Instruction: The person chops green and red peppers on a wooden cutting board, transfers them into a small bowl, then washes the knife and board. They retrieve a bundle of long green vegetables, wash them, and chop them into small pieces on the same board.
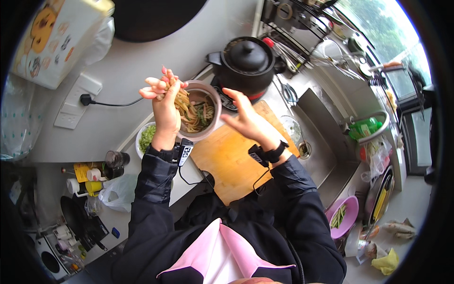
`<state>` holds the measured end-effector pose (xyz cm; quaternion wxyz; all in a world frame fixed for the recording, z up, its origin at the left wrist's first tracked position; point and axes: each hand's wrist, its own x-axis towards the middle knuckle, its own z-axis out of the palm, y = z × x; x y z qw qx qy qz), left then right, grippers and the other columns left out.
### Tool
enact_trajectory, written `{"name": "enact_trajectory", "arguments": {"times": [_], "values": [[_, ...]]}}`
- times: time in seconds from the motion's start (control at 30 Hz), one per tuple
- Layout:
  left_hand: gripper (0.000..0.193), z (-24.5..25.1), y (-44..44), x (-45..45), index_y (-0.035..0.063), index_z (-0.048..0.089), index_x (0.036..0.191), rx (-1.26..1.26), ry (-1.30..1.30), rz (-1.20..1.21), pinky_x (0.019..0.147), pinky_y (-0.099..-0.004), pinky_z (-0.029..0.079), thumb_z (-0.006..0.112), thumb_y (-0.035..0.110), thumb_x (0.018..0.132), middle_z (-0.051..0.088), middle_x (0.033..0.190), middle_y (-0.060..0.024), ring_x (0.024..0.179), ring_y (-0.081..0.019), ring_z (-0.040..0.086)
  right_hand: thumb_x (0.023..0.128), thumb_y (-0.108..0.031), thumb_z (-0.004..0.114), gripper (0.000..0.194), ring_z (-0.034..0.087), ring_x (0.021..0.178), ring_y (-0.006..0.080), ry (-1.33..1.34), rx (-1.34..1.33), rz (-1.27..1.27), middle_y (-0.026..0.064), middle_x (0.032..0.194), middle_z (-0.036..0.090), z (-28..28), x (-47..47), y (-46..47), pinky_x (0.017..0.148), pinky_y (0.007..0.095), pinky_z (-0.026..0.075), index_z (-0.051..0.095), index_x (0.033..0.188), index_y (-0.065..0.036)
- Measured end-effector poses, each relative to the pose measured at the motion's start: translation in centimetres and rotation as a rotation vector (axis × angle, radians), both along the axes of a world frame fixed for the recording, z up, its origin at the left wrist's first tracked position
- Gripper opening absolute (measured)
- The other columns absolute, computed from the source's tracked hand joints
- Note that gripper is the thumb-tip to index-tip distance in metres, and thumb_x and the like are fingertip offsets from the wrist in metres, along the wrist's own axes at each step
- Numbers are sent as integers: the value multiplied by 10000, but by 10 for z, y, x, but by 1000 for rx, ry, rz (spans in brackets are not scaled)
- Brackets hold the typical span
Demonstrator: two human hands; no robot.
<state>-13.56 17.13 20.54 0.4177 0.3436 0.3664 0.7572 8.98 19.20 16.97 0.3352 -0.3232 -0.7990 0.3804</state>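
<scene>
My left hand (166, 103) grips a bunch of long, stringy food strips (182, 103), kind unclear, that hangs over a round bowl (216, 99). In the bowl lie more strips and some dark green leafy bits. To the bowl's right my right hand (246, 119) is raised with fingers apart and nothing in it, above the wooden cutting board (230, 159). A bowl of chopped green vegetable (147, 136) sits beside my left wrist. Beyond my right hand stands a lidded black pot (247, 64).
Scissors (289, 93) lie between the pot and the metal sink (319, 131). A plug and its cable (117, 104) run from the power strip at left. Further right is a pink bowl (345, 216) of cut green pieces. Bottles, cups and a dark pan (72, 216) stand at left.
</scene>
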Motion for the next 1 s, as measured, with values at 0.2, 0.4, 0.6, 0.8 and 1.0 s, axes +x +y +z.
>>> {"name": "enact_trajectory", "arguments": {"times": [0.2,0.4,0.6,0.8,1.0], "values": [[200,33,-9,121,72,550,1132,32,-195,-267,880,-345,521,581,29,939,568,1034,-46,927,-168,595,689,-298,835,1098,229,1415,501,92,232,-119,270,1509,286,12,36,-23,1165,516,225,174,1510,11],[173,47,-9,270,65,585,1101,-60,-293,-426,843,-319,519,596,48,930,621,964,-31,893,-163,629,748,-136,807,729,596,1151,330,319,-14,-370,194,1243,593,10,150,-31,963,383,473,431,1365,-34],[94,24,-9,383,36,616,1011,-139,-306,-552,795,-296,529,617,72,923,644,888,-33,824,-162,652,831,-72,721,365,682,940,189,255,-129,-533,146,1026,706,-13,264,-47,824,321,519,608,1173,-19],[96,-16,-8,451,64,606,1006,-236,-276,-598,790,-294,530,614,64,911,626,961,-15,818,-142,625,821,-127,721,263,666,858,374,111,73,-598,194,930,678,-49,331,-56,729,388,536,609,1031,-15],[109,-33,-12,477,78,578,1038,-280,-262,-586,763,-290,513,590,75,929,612,891,-19,797,-148,617,820,-159,719,266,648,859,417,93,51,-626,208,911,671,-75,353,-64,711,428,529,580,998,-18]]}}
